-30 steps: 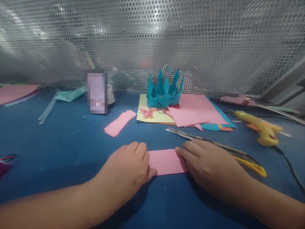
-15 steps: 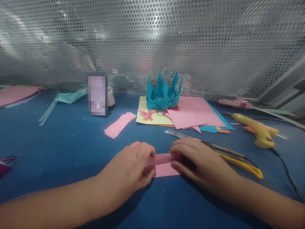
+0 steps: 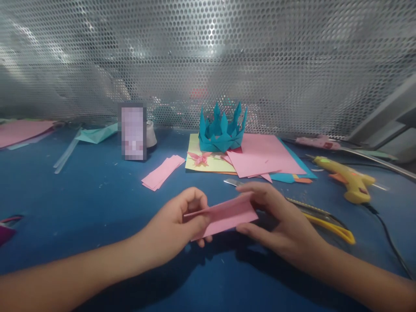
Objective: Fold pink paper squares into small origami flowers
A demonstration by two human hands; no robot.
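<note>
A pink paper strip (image 3: pixel 224 216), folded lengthwise, is held just above the blue table (image 3: pixel 97 203) between both hands. My left hand (image 3: pixel 177 225) pinches its left end with thumb and fingers. My right hand (image 3: pixel 279 223) grips its right end, fingers behind and thumb under the fold. Behind the right hand lies a yellow utility knife (image 3: pixel 325 219) with its blade out.
A stack of pink strips (image 3: pixel 161 172) lies behind the hands. Further back sit a teal paper crown (image 3: pixel 222 129), coloured sheets (image 3: pixel 260 158) and a small pink origami piece (image 3: pixel 199 158). A yellow glue gun (image 3: pixel 346 182) with cord is at right. A perforated metal screen (image 3: pixel 208 60) closes the back.
The pink strip was flat on the table; both hands folded its far edge over and lifted it off the surface.
</note>
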